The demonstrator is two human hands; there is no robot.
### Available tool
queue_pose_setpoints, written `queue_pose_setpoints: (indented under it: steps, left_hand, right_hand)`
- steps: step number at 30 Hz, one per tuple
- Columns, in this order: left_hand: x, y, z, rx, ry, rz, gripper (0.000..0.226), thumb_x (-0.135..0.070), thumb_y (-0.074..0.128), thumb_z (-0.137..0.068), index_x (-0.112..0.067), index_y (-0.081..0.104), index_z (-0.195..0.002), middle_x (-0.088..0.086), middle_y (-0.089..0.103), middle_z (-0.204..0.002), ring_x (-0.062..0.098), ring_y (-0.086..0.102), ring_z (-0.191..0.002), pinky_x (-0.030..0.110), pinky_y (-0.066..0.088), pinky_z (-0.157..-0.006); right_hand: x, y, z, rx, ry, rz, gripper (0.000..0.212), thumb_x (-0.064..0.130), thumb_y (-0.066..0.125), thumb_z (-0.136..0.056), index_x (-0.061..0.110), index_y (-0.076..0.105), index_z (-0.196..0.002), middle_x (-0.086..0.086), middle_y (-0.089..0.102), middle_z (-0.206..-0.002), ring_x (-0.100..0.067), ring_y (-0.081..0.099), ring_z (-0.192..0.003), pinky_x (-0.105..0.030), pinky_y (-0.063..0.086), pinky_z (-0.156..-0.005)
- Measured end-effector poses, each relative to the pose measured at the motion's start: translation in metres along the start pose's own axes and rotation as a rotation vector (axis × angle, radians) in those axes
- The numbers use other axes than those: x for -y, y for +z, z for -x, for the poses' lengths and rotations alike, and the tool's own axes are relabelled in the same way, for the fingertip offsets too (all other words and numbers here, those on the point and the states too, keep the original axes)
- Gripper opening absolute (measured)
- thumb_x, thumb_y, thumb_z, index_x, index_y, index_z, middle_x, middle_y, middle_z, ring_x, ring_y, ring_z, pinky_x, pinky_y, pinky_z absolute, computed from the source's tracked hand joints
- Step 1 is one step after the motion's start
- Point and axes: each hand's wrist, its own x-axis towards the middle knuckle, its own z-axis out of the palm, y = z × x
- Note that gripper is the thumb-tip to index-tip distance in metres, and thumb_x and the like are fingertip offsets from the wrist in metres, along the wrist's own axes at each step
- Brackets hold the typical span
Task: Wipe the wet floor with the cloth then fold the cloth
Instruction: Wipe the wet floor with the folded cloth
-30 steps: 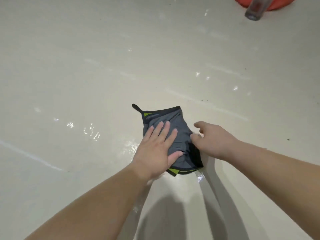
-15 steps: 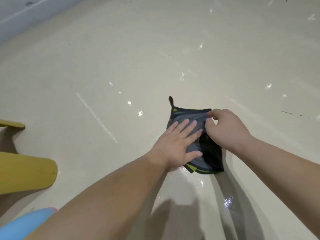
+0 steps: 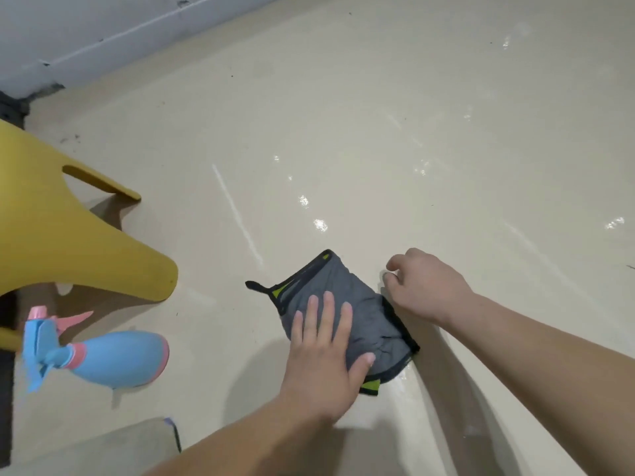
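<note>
A grey cloth (image 3: 364,304) with black edging, green corners and a black loop lies folded into a small rectangle on the glossy beige floor (image 3: 378,132). My left hand (image 3: 326,359) rests flat on its near-left part, fingers spread and pressing down. My right hand (image 3: 429,286) sits on the floor just past the cloth's right edge, fingers loosely curled with nothing in them. Small wet spots (image 3: 319,224) glint on the floor beyond the cloth.
A yellow plastic stool (image 3: 68,242) stands at the left. A blue and pink spray bottle (image 3: 113,359) lies on its side below it. A grey mat corner (image 3: 120,448) shows at the bottom left. The white wall base (image 3: 103,22) runs along the top left.
My view has swung left, bringing the stool and spray bottle into sight. My right hand has let go of the cloth's edge and moved off to its right. The left hand stays flat on it.
</note>
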Motion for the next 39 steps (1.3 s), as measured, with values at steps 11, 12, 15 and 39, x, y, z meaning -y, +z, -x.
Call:
queue_pose_setpoints:
  steps: [11,12,15,39]
  left_hand:
    - [0.023,-0.031,-0.006,0.244,0.193,-0.115,0.087,-0.080,0.012,-0.096,-0.032,-0.021,-0.160,0.005,-0.041,-0.162,0.025,-0.050,-0.142,0.052,-0.022,-0.122]
    - [0.034,-0.035,-0.017,0.231,0.216,-0.159,0.085,-0.079,0.012,-0.096,-0.033,-0.020,-0.160,0.004,-0.037,-0.164,0.025,-0.047,-0.144,0.051,-0.021,-0.123]
    - [0.064,-0.044,-0.051,0.176,0.206,-0.204,0.081,-0.075,0.015,-0.099,-0.033,-0.018,-0.159,0.002,-0.032,-0.166,0.024,-0.037,-0.150,0.049,-0.016,-0.125]
    - [0.061,-0.032,0.048,0.340,-0.509,0.023,0.078,-0.063,0.001,-0.102,-0.018,-0.043,-0.147,0.017,-0.051,-0.152,0.040,-0.044,-0.143,0.059,-0.014,-0.123]
  right_hand:
    - [0.066,0.020,-0.023,0.035,-0.104,-0.041,0.022,0.035,0.045,-0.098,0.021,0.062,-0.099,0.001,0.065,-0.098,-0.025,0.060,-0.092,-0.035,0.052,-0.076]
    - [0.069,0.023,-0.024,0.005,-0.111,-0.056,0.019,0.034,0.045,-0.097,0.021,0.059,-0.097,0.000,0.064,-0.097,-0.026,0.060,-0.091,-0.037,0.052,-0.075]
    - [0.074,0.028,-0.024,-0.056,-0.148,-0.147,0.020,0.033,0.047,-0.095,0.022,0.058,-0.108,-0.003,0.062,-0.105,-0.027,0.059,-0.098,-0.042,0.053,-0.081]
    - [0.090,0.036,0.015,0.027,-0.386,-0.061,0.043,0.036,0.046,-0.103,0.023,0.054,-0.143,0.004,0.054,-0.143,-0.019,0.048,-0.134,-0.042,0.048,-0.103]
